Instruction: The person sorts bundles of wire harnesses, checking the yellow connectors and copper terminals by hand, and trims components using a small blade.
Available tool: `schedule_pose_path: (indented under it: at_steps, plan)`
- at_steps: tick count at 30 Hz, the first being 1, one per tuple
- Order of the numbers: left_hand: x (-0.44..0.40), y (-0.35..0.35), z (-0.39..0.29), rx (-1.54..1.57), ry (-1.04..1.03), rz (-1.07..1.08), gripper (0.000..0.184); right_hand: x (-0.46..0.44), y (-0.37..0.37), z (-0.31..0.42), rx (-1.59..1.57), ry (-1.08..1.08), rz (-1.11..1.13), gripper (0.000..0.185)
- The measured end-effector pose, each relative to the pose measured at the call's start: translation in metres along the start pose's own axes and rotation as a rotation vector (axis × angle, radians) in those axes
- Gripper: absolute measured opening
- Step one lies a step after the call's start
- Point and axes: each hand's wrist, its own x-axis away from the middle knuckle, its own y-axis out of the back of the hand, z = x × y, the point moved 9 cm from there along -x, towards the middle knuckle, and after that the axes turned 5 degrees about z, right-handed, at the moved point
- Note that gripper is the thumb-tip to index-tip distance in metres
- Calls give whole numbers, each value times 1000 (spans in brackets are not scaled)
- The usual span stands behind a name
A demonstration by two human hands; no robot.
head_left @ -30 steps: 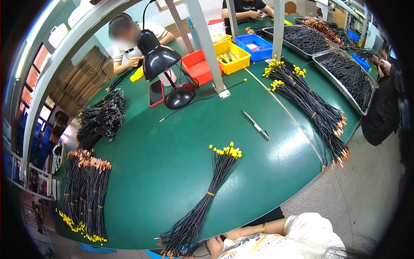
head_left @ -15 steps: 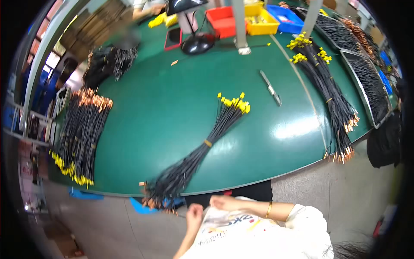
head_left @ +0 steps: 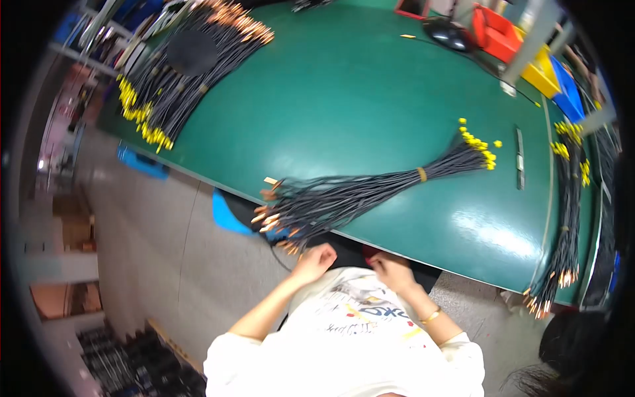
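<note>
My left hand (head_left: 316, 263) is curled closed below the table's front edge, close to the copper ends of a bundle of black cables (head_left: 370, 195). What its fingers hold, if anything, is too small to make out. To its right, my right hand (head_left: 391, 270) is also closed, near my shirt front and something dark red; its contents are hidden. The cable bundle lies across the green table (head_left: 317, 99), tied with a tan band, yellow caps at the upper right and copper ends hanging over the edge.
Banded cable bundles (head_left: 198, 73) lie at the upper left, others (head_left: 567, 218) at the right. A pen (head_left: 520, 159) rests near them. Behind stand a lamp base (head_left: 450, 33), a red bin (head_left: 495, 33), a yellow bin (head_left: 542, 74) and a blue bin (head_left: 567, 96).
The view has turned and tilted down towards my lap, so the table contents appear rotated. Both forearms now show. My hands remain below the table edge, near the cable ends.
</note>
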Motion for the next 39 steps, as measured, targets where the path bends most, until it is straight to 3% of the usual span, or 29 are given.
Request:
schedule_pose_path:
  at_steps: [3, 5, 7, 9, 11, 16, 19, 22, 24, 27, 32, 36, 39]
  plan:
    - [-6, 1, -18, -174, -74, -26, 18, 24, 31, -33, 538, -22, -156, 20]
    - [-24, -21, -27, -236, -183, 50, 25, 43, 52, -52, 455, -71, -292, 26]
    - [-46, -63, -42, -72, -272, 272, 29, 58, 54, -68, 409, -143, -350, 29]
    - [-67, -116, -34, -194, -387, 252, 40, 68, 52, -89, 364, -201, -405, 34]
    - [-65, -143, -58, -264, -488, 319, 41, 93, 54, -126, 99, -386, -637, 41]
    - [-70, -152, -75, -301, -485, 438, 37, 122, 54, -136, 39, -450, -634, 44]
    - [-83, -151, -63, -193, -404, 493, 33, 121, 54, -159, 52, -338, -536, 39]
    - [-111, -181, -36, -77, -395, 426, 40, 118, 61, -190, 196, -381, -544, 34]
    - [-105, -162, -56, -73, -415, 376, 36, 115, 65, -191, 272, -401, -542, 32]
    - [-98, -137, -71, -81, -449, 274, 30, 103, 72, -159, 576, -217, -602, 23]
    - [-98, -135, -65, -61, -391, 229, 28, 97, 78, -154, 539, -235, -539, 17]
    - [-101, -139, -62, -37, -346, 199, 27, 99, 76, -150, 712, -300, -527, 17]
    - [-101, -137, -56, -25, -301, 172, 26, 101, 75, -150, 701, -248, -622, 22]
